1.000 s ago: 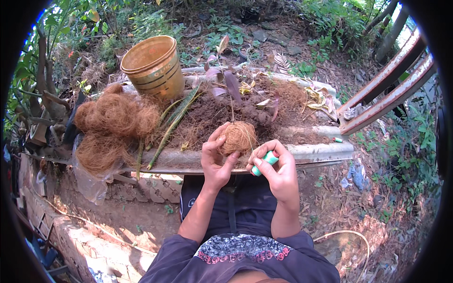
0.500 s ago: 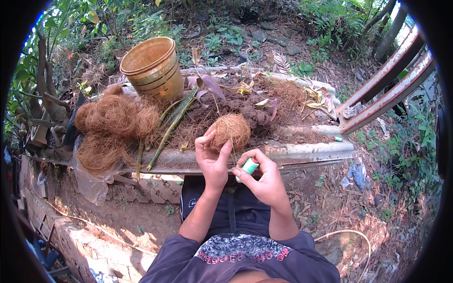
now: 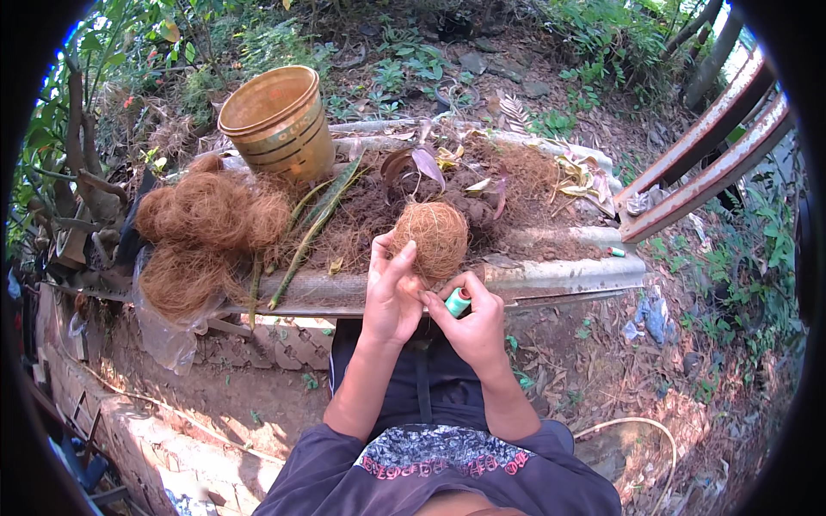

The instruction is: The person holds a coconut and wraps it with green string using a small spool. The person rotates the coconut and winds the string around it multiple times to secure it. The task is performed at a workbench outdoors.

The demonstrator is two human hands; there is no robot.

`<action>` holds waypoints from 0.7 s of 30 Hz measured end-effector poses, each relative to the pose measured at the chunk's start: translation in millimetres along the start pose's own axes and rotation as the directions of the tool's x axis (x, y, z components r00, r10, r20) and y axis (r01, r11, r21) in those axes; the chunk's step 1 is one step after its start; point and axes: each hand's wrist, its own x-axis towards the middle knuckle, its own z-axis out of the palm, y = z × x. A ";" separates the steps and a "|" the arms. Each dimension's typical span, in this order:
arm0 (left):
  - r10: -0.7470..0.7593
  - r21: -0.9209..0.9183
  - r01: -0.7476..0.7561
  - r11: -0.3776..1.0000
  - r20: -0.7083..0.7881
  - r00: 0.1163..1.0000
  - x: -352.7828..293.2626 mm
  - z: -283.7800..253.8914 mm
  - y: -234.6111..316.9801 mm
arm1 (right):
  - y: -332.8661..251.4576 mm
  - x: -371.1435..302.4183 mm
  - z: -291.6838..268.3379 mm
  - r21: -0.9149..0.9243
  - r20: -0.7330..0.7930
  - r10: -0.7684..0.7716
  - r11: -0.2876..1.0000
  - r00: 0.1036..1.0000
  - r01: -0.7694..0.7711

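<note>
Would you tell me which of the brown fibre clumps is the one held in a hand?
The tight round fibre ball in the left hand; the two loose fibre heaps lie untouched beside the yellow pot.

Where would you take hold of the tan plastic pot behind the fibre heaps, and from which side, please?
Probably by the rim of the tan plastic pot, coming from above on its near side. It stands tilted with its open mouth up, so the rim is exposed, while the coconut fibre heaps and green leaves crowd its base.

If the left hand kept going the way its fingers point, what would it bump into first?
The left hand points up and away, and its fingertips already touch the fibre ball. Beyond that lies the heap of loose brown fibre, though depth is hard to judge.
</note>
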 end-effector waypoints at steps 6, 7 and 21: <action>-0.030 0.138 0.017 0.990 0.096 0.995 -0.9 -2.1 1.9 | 25.6 11.9 -7.5 0.380 0.436 0.212 0.838 0.875 -0.392; -0.040 0.138 0.024 0.990 0.113 0.993 -1.5 -3.4 2.8 | 28.8 14.9 -11.8 0.406 0.473 0.217 0.807 0.854 -0.429; -0.049 0.161 0.025 0.987 0.144 0.988 -1.3 -12.2 1.1 | 56.7 21.1 -32.2 0.744 0.656 0.066 0.108 0.752 -0.659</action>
